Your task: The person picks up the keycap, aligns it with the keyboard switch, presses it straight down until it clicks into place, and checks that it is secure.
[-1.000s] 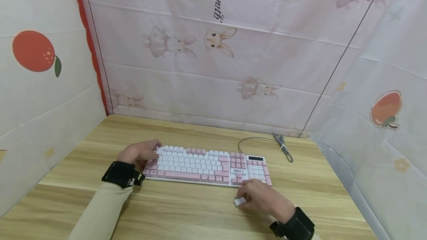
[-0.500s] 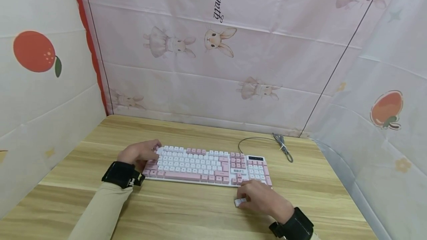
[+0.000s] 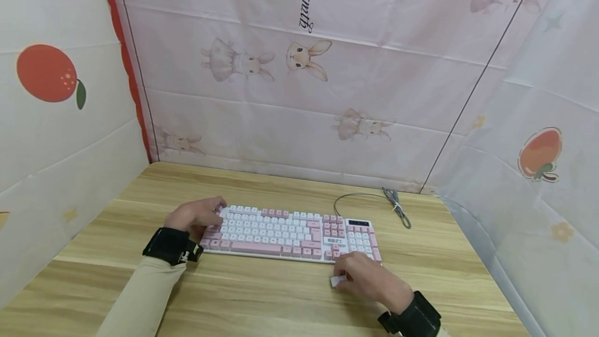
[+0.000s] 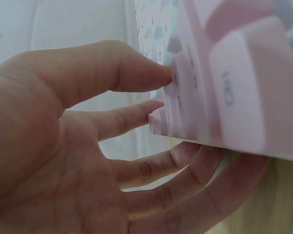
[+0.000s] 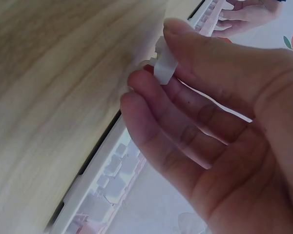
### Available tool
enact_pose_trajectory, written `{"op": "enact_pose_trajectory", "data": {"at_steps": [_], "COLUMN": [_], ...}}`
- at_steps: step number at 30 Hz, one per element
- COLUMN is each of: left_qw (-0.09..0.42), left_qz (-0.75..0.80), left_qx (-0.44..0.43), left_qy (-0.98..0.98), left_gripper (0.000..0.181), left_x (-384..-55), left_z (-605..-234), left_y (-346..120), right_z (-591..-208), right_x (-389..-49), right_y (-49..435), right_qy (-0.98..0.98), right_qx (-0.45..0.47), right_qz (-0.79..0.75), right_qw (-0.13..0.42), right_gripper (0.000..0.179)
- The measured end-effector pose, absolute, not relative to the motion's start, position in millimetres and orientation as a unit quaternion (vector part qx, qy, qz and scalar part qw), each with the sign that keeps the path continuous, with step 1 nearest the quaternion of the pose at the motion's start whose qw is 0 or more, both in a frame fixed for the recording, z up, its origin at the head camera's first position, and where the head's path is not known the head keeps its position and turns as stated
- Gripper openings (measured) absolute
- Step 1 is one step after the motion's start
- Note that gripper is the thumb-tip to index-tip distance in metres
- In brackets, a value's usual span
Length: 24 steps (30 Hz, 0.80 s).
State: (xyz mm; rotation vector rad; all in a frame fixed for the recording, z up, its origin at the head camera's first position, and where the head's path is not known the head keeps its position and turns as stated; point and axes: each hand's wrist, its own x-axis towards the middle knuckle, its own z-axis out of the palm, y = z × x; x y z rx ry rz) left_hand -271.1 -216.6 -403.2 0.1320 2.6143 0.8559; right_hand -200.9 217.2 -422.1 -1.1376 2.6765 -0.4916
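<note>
A pink and white keyboard lies across the wooden table. My left hand holds its left end; in the left wrist view the thumb touches the side of the pink keys and the other fingers reach the lower edge. Just in front of the keyboard's right end, my right hand pinches a small white block. In the right wrist view this block sits between thumb and fingertips, with a bit of red beside it. Its exact kind is hard to tell. The hand covers part of the lower number keys.
Behind the keyboard, a grey cable lies in a tied bundle near the back of the wooden table. Printed fabric hangings with rabbits and fruit close off the back and both sides. Black straps with cameras sit on both wrists.
The white block turns slightly in the right fingers and shifts a little up and to the right, with less of it showing. The left hand and keyboard stay in place.
</note>
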Motion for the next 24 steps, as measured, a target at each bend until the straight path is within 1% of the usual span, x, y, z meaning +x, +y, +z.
{"op": "enact_pose_trajectory", "data": {"at_steps": [2, 10, 16, 24], "left_qw": [0.192, 0.198, 0.199, 0.204], "left_qz": [0.302, 0.313, 0.312, 0.316], "left_qx": [0.051, 0.035, 0.034, 0.030], "left_qy": [0.932, 0.928, 0.928, 0.926], "left_gripper": [0.055, 0.055, 0.055, 0.055], "left_x": [-271.2, -271.3, -271.3, -272.2], "left_z": [-403.0, -403.1, -402.8, -404.2], "left_y": [-216.6, -216.3, -216.7, -217.1], "right_z": [-421.4, -418.4, -418.6, -419.3], "right_x": [-201.7, -205.2, -205.2, -205.0], "right_y": [217.5, 220.6, 222.7, 224.2], "right_qy": [0.902, 0.904, 0.904, 0.912], "right_qx": [-0.387, -0.377, -0.391, -0.382], "right_qz": [-0.168, -0.176, -0.165, -0.152], "right_qw": [0.095, 0.095, 0.049, -0.013], "right_gripper": [0.003, 0.012, 0.014, 0.016]}}
